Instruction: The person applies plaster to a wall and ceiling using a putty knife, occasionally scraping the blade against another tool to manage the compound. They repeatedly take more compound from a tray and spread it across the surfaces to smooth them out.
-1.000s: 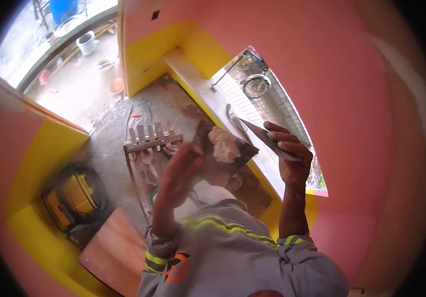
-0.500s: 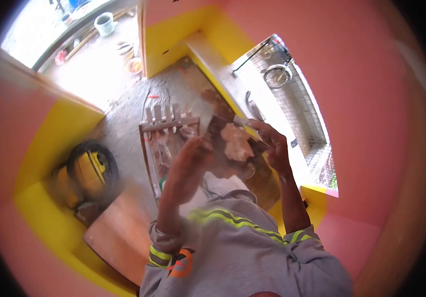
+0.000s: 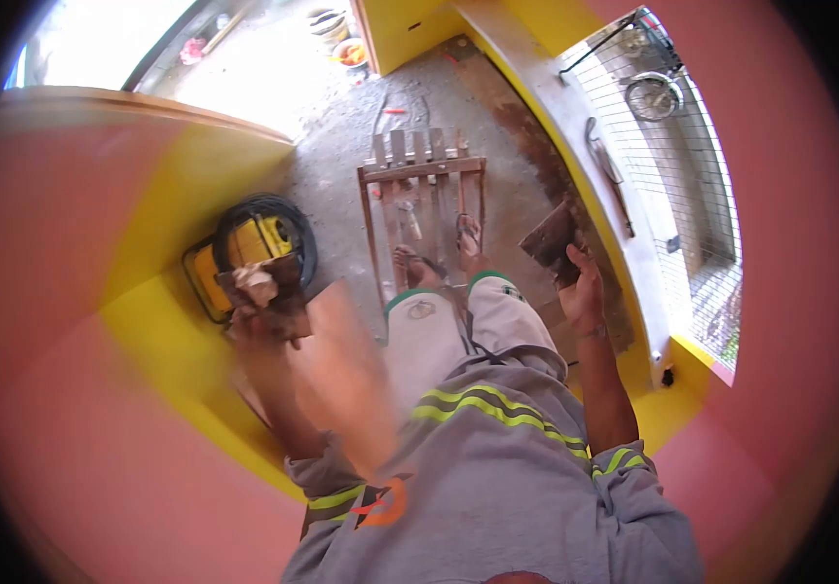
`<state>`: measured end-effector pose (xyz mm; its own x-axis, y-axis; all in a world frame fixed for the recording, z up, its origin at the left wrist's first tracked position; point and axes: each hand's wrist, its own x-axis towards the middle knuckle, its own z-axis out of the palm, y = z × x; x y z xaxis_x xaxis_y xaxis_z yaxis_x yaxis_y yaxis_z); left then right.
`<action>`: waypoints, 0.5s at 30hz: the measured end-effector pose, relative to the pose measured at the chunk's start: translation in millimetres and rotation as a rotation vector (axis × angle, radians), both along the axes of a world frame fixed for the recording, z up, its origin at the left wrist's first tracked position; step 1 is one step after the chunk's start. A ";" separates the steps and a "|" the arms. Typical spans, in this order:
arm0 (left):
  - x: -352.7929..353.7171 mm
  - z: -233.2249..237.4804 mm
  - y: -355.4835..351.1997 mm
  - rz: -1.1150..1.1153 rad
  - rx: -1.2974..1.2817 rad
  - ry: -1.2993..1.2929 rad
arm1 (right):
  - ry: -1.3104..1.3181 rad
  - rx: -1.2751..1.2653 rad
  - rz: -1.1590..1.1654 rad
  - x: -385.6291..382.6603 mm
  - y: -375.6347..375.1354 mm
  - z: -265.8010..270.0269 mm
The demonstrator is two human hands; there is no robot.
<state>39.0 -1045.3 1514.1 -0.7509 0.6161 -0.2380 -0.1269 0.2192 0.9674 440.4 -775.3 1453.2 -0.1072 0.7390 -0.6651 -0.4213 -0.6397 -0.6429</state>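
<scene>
Two grips: one board, maybe trowel.

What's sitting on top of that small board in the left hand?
A pale, lumpy blob of paste lies on the dark board. The left hand grips the board from below, so its underside is covered, and motion blur hides finer detail.

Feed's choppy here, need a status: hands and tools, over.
Left hand grips putty board. Right hand grips trowel. Wooden rack underfoot, hands well apart.
</scene>
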 end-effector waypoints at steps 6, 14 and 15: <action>63.5 43.3 115.2 -0.096 0.139 -0.257 | -0.189 0.397 0.288 -64.7 30.3 96.5; 149.8 81.1 247.8 -0.451 -0.029 -0.149 | -0.661 1.202 0.626 -35.1 75.1 171.0; 158.8 79.1 256.2 -0.509 -0.059 -0.123 | -0.688 1.179 0.600 -27.6 79.7 171.4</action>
<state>197.9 -789.1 1593.2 -0.3249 0.8784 -0.3504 -0.1021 0.3358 0.9364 412.8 -695.6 1624.6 -0.5037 0.8344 0.2236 0.3030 0.4131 -0.8588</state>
